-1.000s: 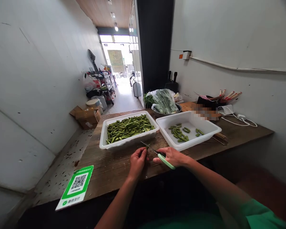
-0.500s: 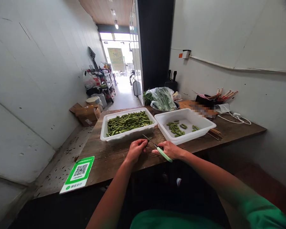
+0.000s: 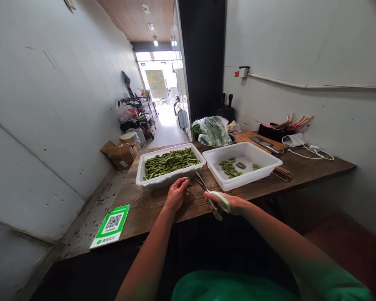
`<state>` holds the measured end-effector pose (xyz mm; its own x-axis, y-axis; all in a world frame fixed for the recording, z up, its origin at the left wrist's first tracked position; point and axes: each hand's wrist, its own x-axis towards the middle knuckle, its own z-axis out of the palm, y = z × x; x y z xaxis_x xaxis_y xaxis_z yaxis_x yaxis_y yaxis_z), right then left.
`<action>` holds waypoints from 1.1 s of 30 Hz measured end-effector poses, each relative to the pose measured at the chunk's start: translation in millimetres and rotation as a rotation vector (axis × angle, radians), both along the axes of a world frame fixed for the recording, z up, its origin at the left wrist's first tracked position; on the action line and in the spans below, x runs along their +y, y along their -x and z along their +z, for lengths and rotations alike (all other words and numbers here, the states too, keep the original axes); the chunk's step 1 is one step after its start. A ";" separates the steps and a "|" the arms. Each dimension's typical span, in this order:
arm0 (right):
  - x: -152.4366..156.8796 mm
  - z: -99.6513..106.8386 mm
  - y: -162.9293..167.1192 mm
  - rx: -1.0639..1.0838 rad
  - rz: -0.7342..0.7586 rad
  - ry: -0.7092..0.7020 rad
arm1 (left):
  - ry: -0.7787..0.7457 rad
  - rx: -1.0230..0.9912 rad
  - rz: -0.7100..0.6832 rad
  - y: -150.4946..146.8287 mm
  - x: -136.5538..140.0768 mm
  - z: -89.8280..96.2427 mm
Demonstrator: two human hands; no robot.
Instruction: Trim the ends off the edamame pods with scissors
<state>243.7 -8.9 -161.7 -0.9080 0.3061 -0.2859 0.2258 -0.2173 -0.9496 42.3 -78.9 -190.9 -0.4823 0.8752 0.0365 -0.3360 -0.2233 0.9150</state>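
Taking the clock from my hands, a worn, dark brown plank surface (image 3: 144, 213) spreads before me, in a narrow room with white walls at 9 and 3 o'clock and a bright glass doorway (image 3: 158, 83) far off near 11. On the floor at 10 sits an opened cardboard box (image 3: 120, 156); a green-and-white code card (image 3: 113, 225) lies at the surface's edge toward 8. At 12 a bowl (image 3: 216, 146) holds bagged leafy greens (image 3: 214, 130), and at 2 a knife (image 3: 263, 143) rests on a wooden board (image 3: 245, 136). The white tray (image 3: 172, 181) at 11 is heaped with slim green pods (image 3: 172, 162); the other tray (image 3: 253, 179), at 1, has only a loose scatter. My left hand (image 3: 177, 196) pinches a single pod (image 3: 188, 179) (little more than its green tip shows). My right hand (image 3: 236, 205) grips scissors (image 3: 224, 202) by pale green handles, their slender metal blades parted, pointing toward 11, just beside that pod.
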 end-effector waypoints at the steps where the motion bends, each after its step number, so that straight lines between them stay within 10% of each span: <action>1: -3.2 -0.2 0.3 -0.016 -0.027 -0.044 | -0.006 -0.018 0.006 -0.8 1.3 0.7; 33: -0.4 7.8 11.9 -0.062 -0.078 -0.195 | 0.095 -0.075 -0.102 -4.4 2.4 8.9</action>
